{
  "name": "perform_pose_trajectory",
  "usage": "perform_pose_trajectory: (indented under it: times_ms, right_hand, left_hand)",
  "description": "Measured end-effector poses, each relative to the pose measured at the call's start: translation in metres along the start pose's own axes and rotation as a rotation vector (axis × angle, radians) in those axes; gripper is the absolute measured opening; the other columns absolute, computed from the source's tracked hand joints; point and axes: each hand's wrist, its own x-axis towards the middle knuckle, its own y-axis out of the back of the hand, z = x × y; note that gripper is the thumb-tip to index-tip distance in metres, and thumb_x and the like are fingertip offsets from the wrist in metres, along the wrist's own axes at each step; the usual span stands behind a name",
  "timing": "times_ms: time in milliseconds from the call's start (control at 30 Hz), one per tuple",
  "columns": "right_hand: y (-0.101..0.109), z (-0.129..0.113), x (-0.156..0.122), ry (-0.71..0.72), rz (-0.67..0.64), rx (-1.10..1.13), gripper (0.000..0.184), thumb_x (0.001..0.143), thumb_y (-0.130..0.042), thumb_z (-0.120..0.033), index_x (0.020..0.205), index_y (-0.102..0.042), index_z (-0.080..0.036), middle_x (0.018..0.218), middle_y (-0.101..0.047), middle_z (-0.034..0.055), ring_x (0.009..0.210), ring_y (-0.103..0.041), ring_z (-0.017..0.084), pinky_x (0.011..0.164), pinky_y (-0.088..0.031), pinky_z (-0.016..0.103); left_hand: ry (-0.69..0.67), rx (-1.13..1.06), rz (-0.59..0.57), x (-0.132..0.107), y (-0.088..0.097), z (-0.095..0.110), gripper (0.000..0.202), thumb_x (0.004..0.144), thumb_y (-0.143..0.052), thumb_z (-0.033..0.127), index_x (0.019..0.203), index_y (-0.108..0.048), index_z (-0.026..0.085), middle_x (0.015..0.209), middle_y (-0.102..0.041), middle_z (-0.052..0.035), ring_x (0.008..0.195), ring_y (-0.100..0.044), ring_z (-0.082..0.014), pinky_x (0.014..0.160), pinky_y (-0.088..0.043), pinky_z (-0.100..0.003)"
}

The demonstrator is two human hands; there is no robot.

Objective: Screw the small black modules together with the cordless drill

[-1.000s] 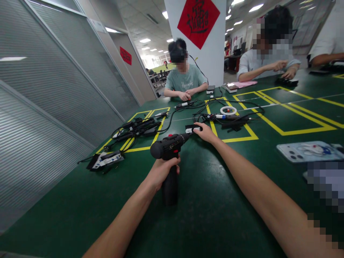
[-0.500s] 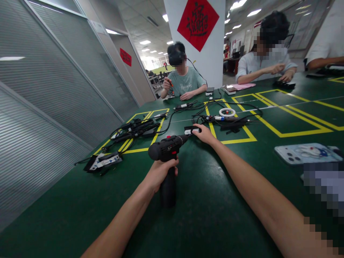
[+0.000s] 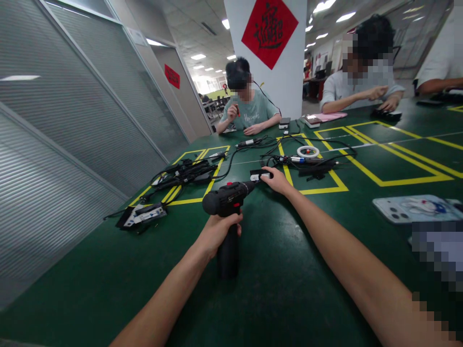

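Note:
My left hand [image 3: 217, 231] is wrapped round the grip of a black cordless screwdriver [image 3: 227, 202] with a red switch on top. Its base rests on the green table [image 3: 275, 284] and its nose points away toward a small black and white part [image 3: 258, 174]. My right hand [image 3: 278, 180] reaches out and holds that part down at the tool's tip, fingers closed over it.
Black cables and tools [image 3: 184, 172] lie to the left, another black part [image 3: 141, 215] nearer. A white tape ring [image 3: 307, 152] and pens sit beyond. A phone [image 3: 414, 208] lies right. Yellow lines mark the table. Other people sit opposite.
The person opposite raised a hand holding something red. My hands and the screwdriver have barely moved; the view shifted slightly.

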Motion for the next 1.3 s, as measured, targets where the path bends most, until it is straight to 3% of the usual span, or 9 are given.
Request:
perform_pose_trajectory:
  times_ms: [433,700,1300]
  right_hand:
    - [0.0004,0.0016,-0.0001,-0.005,0.002,0.021,0.043,0.08,-0.059,-0.034,0.12,-0.06,-0.02,0.119,-0.06,0.0077,0.108,-0.056,0.022,0.098,-0.04,0.035]
    - [0.001,0.0003,-0.0001,-0.004,-0.002,0.009,0.044,0.08,-0.058,-0.035,0.121,-0.059,-0.02,0.119,-0.06,0.008,0.108,-0.056,0.022,0.097,-0.04,0.035]
    - [0.0019,-0.0016,-0.001,-0.002,-0.002,0.014,0.043,0.08,-0.058,-0.034,0.12,-0.06,-0.02,0.117,-0.061,0.0081,0.106,-0.057,0.021,0.097,-0.04,0.035]
  left_hand:
    - [0.044,0.007,0.006,-0.0022,-0.0021,0.0036,0.027,0.071,-0.064,0.03,0.089,-0.06,0.011,0.059,-0.057,-0.0012,0.051,-0.053,-0.0119,0.052,-0.04,-0.023]
    - [0.002,-0.011,-0.002,-0.0019,-0.0017,0.0028,0.026,0.069,-0.065,0.029,0.089,-0.06,0.012,0.078,-0.061,-0.0042,0.051,-0.054,-0.01,0.052,-0.041,-0.023]
    - [0.027,-0.029,0.001,-0.0011,-0.0001,0.0004,0.029,0.069,-0.065,0.029,0.093,-0.06,0.012,0.075,-0.062,-0.0047,0.052,-0.054,-0.0107,0.051,-0.041,-0.023]
